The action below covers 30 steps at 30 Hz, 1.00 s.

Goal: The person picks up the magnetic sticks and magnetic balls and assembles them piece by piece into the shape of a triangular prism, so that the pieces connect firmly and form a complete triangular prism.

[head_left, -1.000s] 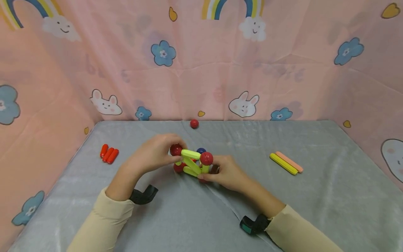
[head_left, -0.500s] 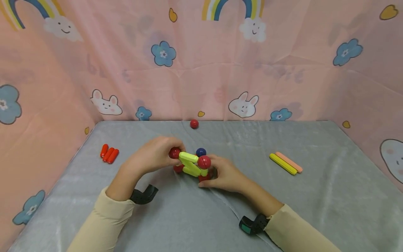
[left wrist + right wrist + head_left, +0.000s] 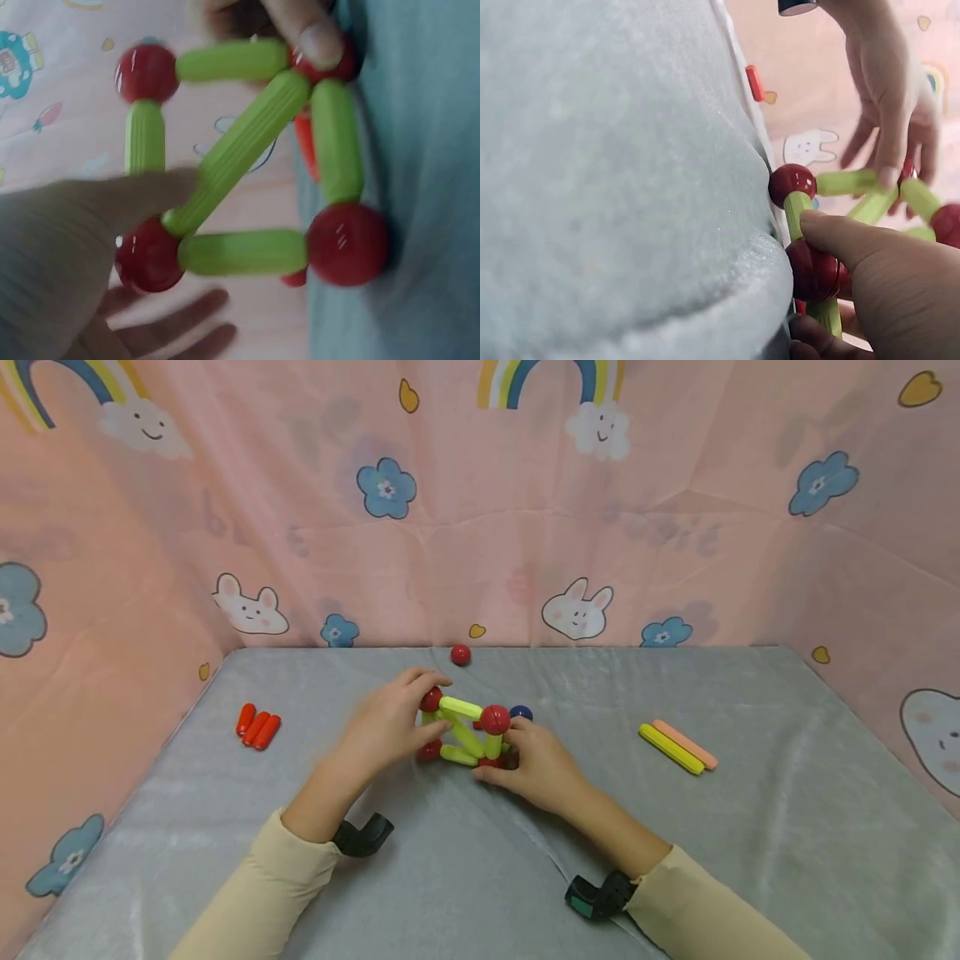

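Note:
A ball-and-stick building toy frame (image 3: 467, 739) stands on the table, made of red balls and yellow-green sticks, with a diagonal stick (image 3: 247, 142) across its near face. My left hand (image 3: 386, 718) is around the upper-left red ball (image 3: 431, 699), fingers spread behind it and thumb held apart in front. Blur hides whether it touches. My right hand (image 3: 543, 764) grips the lower-right corner, its thumb on a red ball (image 3: 812, 270) in the right wrist view. A blue ball (image 3: 521, 713) shows behind the upper-right red ball (image 3: 495, 720). The frame's far side is mostly hidden.
Several short red sticks (image 3: 261, 729) lie on the grey cloth at left. A yellow stick (image 3: 671, 749) and a peach stick (image 3: 685, 744) lie side by side at right. One loose red ball (image 3: 461, 655) sits at the back edge, before the pink curtain (image 3: 465, 552).
My left hand has moved right and its fingers have spread. The frame has turned, its top shifting right and up. The blue ball now shows farther right. My right hand keeps its grip.

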Each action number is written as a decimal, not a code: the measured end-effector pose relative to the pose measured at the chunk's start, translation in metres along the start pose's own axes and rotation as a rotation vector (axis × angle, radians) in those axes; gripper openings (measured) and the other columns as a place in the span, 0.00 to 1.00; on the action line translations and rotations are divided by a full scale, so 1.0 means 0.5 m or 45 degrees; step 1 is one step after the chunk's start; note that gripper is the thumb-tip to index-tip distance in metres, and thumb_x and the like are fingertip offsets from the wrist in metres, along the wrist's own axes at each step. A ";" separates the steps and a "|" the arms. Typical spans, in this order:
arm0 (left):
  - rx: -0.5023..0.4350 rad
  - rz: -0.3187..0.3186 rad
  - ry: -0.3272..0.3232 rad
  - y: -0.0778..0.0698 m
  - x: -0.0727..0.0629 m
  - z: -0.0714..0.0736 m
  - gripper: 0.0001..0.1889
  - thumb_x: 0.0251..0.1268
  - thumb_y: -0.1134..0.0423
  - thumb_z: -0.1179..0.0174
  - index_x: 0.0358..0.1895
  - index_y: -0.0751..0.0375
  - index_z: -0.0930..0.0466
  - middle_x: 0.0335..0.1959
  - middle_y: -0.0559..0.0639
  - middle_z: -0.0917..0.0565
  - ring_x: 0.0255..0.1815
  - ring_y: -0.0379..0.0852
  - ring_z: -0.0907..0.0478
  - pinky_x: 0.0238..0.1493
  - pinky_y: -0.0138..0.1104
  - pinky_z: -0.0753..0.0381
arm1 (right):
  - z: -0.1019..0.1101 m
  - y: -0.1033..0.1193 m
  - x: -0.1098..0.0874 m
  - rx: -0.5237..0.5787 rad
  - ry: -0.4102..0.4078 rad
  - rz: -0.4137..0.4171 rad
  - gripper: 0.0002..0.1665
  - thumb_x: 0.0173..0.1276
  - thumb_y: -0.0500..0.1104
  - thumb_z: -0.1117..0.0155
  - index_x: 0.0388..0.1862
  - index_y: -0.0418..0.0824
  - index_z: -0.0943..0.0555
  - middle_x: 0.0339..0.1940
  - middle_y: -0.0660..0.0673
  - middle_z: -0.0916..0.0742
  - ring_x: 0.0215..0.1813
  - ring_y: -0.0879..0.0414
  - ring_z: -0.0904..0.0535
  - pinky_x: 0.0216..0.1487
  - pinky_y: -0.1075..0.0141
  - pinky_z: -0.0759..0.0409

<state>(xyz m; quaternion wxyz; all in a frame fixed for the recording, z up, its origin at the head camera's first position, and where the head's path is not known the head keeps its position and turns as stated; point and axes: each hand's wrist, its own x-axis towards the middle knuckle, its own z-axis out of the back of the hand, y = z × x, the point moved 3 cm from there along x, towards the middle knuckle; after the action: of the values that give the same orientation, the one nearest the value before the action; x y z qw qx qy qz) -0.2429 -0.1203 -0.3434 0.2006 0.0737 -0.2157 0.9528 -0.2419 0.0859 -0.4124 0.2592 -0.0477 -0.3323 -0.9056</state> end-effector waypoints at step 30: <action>-0.724 0.192 0.113 0.029 0.011 -0.040 0.25 0.66 0.65 0.37 0.65 0.56 0.29 0.62 0.55 0.21 0.65 0.55 0.24 0.62 0.49 0.19 | -0.007 -0.015 0.000 0.245 0.033 0.221 0.31 0.56 0.47 0.19 0.59 0.47 0.20 0.40 0.52 0.15 0.35 0.60 0.23 0.35 0.69 0.22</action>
<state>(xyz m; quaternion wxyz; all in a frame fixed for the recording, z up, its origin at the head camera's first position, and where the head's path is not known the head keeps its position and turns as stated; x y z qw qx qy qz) -0.2548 -0.1217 -0.3658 0.1511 -0.0434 -0.4699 0.8686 -0.2451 0.0884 -0.4194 0.3444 -0.0395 -0.4088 -0.8443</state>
